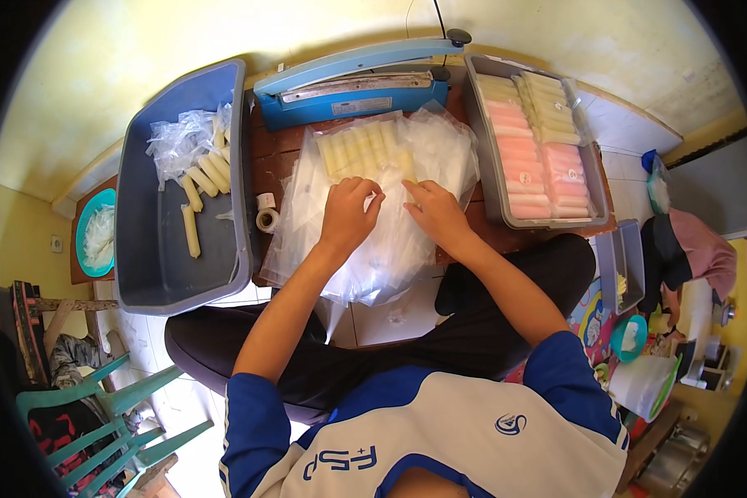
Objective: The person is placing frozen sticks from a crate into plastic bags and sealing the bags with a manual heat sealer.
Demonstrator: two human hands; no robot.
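Pale yellow sticks (361,149) lie side by side in a clear bag, on a spread stack of clear plastic bags (315,241) in front of the person. The left hand (350,212) is at the row's lower edge, fingers curled and thumb close to them; whether they pinch the plastic I cannot tell. The right hand (436,214) has its fingertips at the row's right end, thumb and forefinger a little apart. A tape roll (267,220) sits left of the stack. Farther out, a grey tub (153,261) holds loose sticks (214,173); another tub (548,223) holds pink and yellow packs (523,166). Behind stands a blue sealer (340,100).
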